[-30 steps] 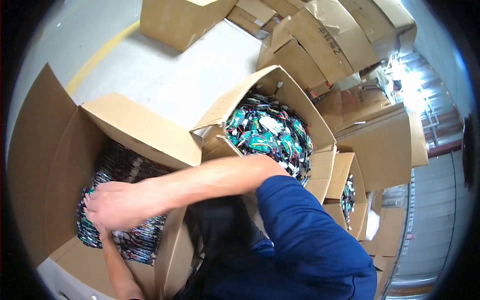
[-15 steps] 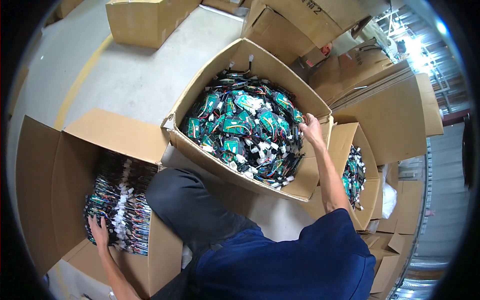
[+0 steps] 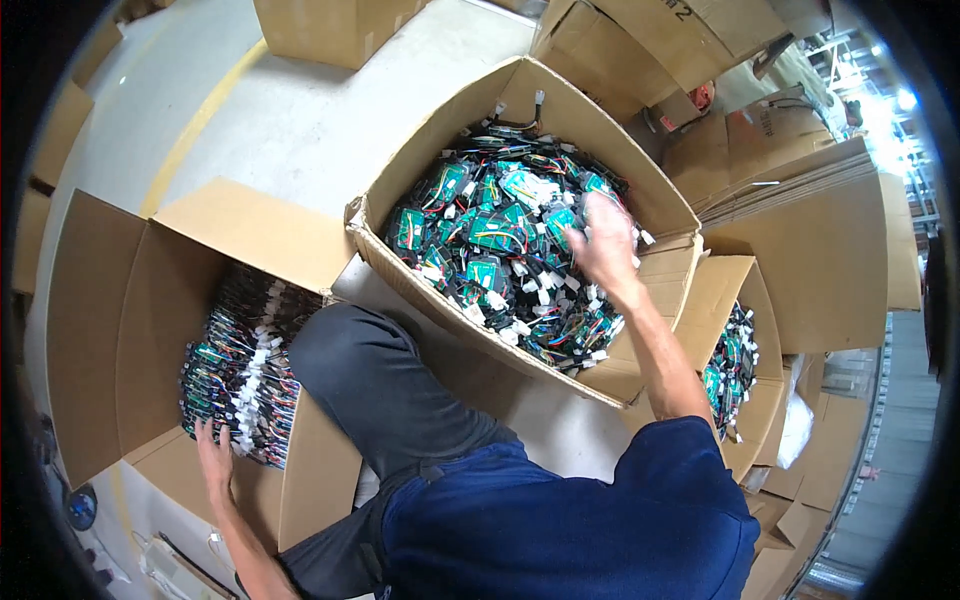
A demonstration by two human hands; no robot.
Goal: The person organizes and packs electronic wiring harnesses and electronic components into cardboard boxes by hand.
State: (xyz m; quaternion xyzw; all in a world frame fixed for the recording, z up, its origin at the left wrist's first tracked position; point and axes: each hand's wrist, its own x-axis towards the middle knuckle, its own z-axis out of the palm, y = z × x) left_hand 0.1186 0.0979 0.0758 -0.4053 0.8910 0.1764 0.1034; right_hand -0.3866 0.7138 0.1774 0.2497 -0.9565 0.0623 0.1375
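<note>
We are mid-sort: our right hand curls into the loose circuit boards, grip unclear, while our open left hand steadies the stacked boards; a clean untangled lift comes next.

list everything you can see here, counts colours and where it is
loose circuit boards with wires: a heap, green with white plugs and coloured leads, filling the middle carton
middle carton: one, brown cardboard, flaps open, ahead of the person
stacked circuit boards: one tidy pile, dark green with white plugs, in the left carton
left carton: one, brown, open
right carton: one, brown, partly hidden, holding more green boards
other cartons: several, brown, along the top and right
floor: grey, with a yellow line
left hand: at the lower edge of the stacked pile, fingers spread
right hand: down in the loose heap; grasp unclear
</note>
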